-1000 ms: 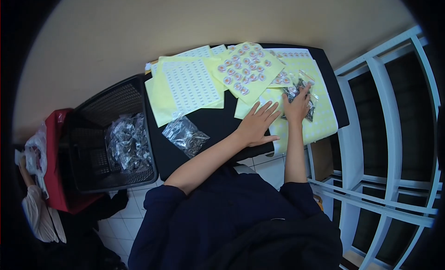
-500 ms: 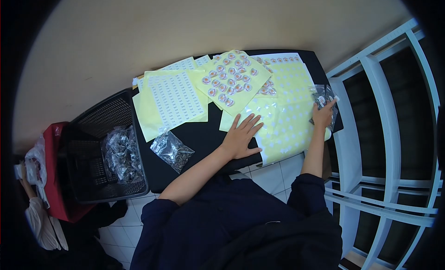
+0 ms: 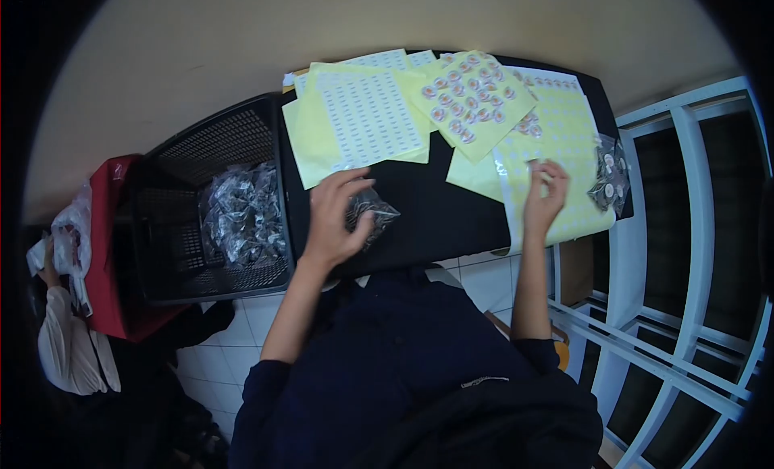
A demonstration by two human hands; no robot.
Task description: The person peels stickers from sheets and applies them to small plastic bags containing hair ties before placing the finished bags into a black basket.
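Observation:
My left hand (image 3: 332,219) reaches over a small clear zip bag of dark metal pieces (image 3: 375,213), its fingers apart and bent. It covers part of that bag on the black tabletop (image 3: 427,219). My right hand (image 3: 547,199) is above the big yellow sheet (image 3: 576,187), with its fingers curled together; I cannot tell what is pinched at the tips. Beyond them lie yellow sheets with rows of small printed labels (image 3: 367,118) and a sheet bearing round orange-and-white stickers (image 3: 476,102). At the right end rests another clear bag (image 3: 610,175) with round white stickers on it.
A black plastic basket (image 3: 278,187) on the left holds a heap of clear bags with dark contents (image 3: 246,215). Past it are a red container (image 3: 113,251) and another person's sleeve (image 3: 64,340). A white metal frame (image 3: 701,179) stands at right, and a wall runs behind the table.
My left hand has lifted off the yellow sheet and moved left over the small bag. My right hand has left the right-hand bag and curled its fingers. The camera view has shifted.

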